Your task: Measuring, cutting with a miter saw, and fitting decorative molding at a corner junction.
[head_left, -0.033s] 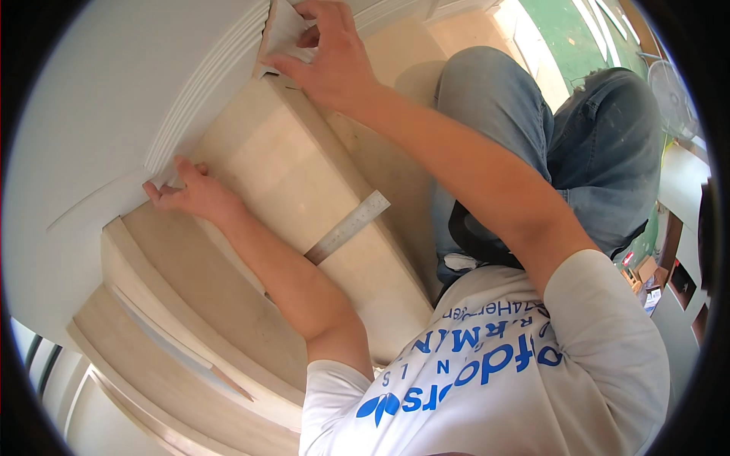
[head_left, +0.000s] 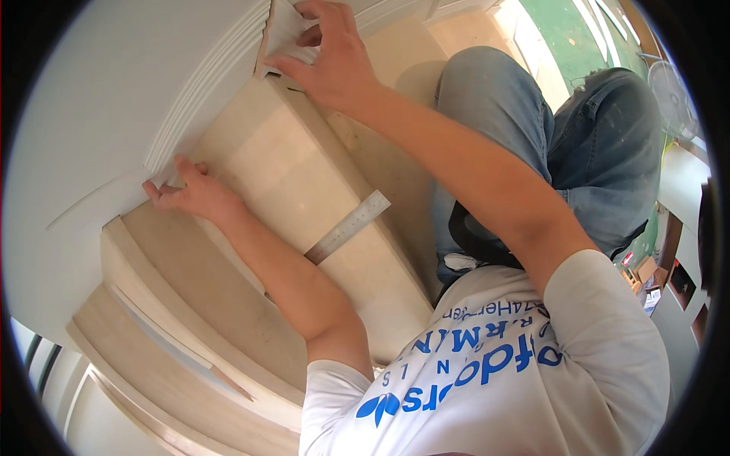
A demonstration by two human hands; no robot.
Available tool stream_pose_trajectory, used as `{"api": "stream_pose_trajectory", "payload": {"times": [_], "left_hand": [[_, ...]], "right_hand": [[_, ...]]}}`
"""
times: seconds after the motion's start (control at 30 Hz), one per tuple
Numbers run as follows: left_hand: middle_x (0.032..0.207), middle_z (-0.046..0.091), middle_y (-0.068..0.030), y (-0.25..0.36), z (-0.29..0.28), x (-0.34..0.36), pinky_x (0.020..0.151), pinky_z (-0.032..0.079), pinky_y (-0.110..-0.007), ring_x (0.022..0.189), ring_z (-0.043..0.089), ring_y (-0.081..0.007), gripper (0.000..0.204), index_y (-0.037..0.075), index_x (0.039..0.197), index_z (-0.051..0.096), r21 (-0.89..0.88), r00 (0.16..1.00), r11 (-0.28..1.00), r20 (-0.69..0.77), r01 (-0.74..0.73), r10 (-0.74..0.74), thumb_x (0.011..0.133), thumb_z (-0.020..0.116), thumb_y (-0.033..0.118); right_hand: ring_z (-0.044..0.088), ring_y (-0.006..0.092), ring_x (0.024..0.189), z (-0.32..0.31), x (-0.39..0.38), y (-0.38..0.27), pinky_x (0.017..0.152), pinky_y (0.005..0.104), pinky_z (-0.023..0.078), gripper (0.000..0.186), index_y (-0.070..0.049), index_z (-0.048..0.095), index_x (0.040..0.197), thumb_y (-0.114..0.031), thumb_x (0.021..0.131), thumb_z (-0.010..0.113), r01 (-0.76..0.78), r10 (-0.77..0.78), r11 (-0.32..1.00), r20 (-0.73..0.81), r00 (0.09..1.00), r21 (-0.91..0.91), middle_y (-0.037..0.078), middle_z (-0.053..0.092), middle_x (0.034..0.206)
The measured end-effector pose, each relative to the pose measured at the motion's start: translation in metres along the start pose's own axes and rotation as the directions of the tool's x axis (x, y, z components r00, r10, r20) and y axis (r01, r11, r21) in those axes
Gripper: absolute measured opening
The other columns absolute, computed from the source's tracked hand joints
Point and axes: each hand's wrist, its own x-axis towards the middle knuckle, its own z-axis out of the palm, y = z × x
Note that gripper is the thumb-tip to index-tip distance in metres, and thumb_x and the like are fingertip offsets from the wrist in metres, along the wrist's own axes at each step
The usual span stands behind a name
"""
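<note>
My right hand [head_left: 319, 57] is at the top, fingers curled on a white trim piece [head_left: 283, 26] against the white moulded wall panel [head_left: 201, 87]. My left hand [head_left: 186, 190] grips the lower part of that white trim with thumb and fingertips, just above the pale wooden stair steps [head_left: 243, 137]. A steel ruler [head_left: 350, 224] lies across the step between my forearms, its lower end beside my left forearm.
My bent legs in jeans [head_left: 494, 99] fill the upper right. More curved steps [head_left: 144, 342] descend at the lower left. Beyond my legs are a green floor [head_left: 555, 38], a fan [head_left: 669, 95] and assorted boxes [head_left: 646, 273].
</note>
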Motion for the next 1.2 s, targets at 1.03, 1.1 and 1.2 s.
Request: {"api": "stream_pose_trajectory", "payload": {"times": [1.03,1.1,1.2], "left_hand": [[0.134,0.042,-0.0226,0.002,0.002,-0.003,0.085,0.052,-0.043,0.085,0.056,-0.0254,0.087,0.006,0.164,0.014,0.102,0.999,0.995,-0.037,-0.009,0.013,0.098,0.07,0.016],[0.132,0.042,-0.022,0.002,0.002,-0.002,0.086,0.051,-0.043,0.085,0.056,-0.0253,0.087,0.006,0.164,0.014,0.093,1.0,0.996,-0.026,-0.014,0.017,0.098,0.07,0.016],[0.129,0.043,-0.021,0.002,0.001,-0.002,0.087,0.051,-0.044,0.086,0.056,-0.0255,0.087,0.006,0.164,0.014,0.103,1.0,0.994,-0.012,-0.023,0.025,0.098,0.07,0.016]], "right_hand": [[0.072,0.0406,0.096,0.029,-0.035,0.076,0.085,0.0488,0.057,0.068,0.002,0.068,0.11,-0.064,0.093,0.07,-0.451,0.499,0.849,0.136,0.856,-0.274,0.022,0.075,0.1],[0.072,0.0406,0.094,0.026,-0.031,0.078,0.084,0.0491,0.057,0.068,0.001,0.069,0.107,-0.066,0.093,0.069,-0.414,0.485,0.849,0.173,0.857,-0.329,0.022,0.075,0.098],[0.073,0.0398,0.092,0.02,-0.023,0.083,0.084,0.0489,0.057,0.069,0.0,0.072,0.101,-0.068,0.092,0.068,-0.353,0.454,0.859,0.232,0.861,-0.37,0.021,0.076,0.094]]}}
